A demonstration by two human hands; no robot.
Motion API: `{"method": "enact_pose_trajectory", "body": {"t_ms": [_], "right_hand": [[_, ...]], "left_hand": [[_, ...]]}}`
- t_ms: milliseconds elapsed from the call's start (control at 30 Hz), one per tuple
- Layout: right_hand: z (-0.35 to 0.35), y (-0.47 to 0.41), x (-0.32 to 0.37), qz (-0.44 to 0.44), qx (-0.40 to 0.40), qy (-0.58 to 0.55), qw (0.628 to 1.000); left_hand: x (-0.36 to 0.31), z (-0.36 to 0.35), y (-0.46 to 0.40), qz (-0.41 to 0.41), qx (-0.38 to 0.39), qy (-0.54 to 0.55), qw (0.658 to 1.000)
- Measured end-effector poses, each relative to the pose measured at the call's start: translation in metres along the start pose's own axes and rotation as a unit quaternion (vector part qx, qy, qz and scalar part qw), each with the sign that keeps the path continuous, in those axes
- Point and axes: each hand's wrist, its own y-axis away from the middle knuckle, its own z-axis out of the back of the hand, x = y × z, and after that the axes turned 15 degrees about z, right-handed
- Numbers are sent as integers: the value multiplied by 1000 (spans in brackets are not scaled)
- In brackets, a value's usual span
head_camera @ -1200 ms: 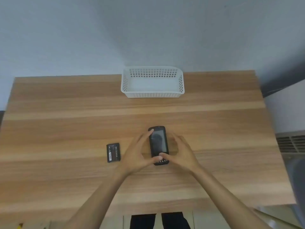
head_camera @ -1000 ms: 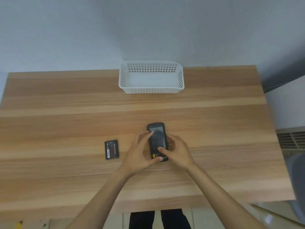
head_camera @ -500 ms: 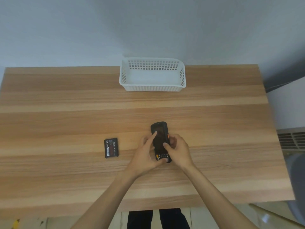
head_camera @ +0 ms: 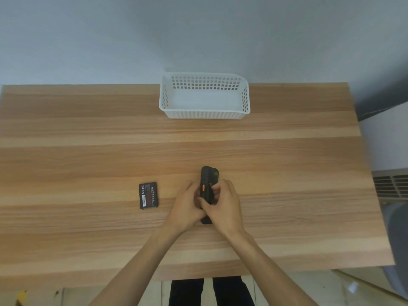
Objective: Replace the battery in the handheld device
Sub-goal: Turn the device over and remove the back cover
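The handheld device (head_camera: 207, 191) was held on edge just above the table (head_camera: 88, 151), clasped between the left hand (head_camera: 187, 206) and the right hand (head_camera: 223, 206), both closed around it. A loose battery (head_camera: 148, 195) lay flat on the table, apart to the left. The swap was judged barely begun; the device's back cover and compartment were hidden by fingers, and the white basket (head_camera: 204, 114) appeared empty.
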Motion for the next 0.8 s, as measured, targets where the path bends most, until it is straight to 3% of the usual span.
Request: {"method": "enact_pose_trajectory", "body": {"t_ms": [100, 400, 800], "right_hand": [[-1, 1, -6, 27, 13, -10, 999], [11, -1, -41, 3, -4, -14, 1000], [22, -20, -52, 68, -10, 23, 997]], "left_hand": [[7, 5, 1, 27, -33, 1, 999], [18, -2, 1, 35, -23, -11, 999], [27, 12, -23, -53, -71, -50, 995]]}}
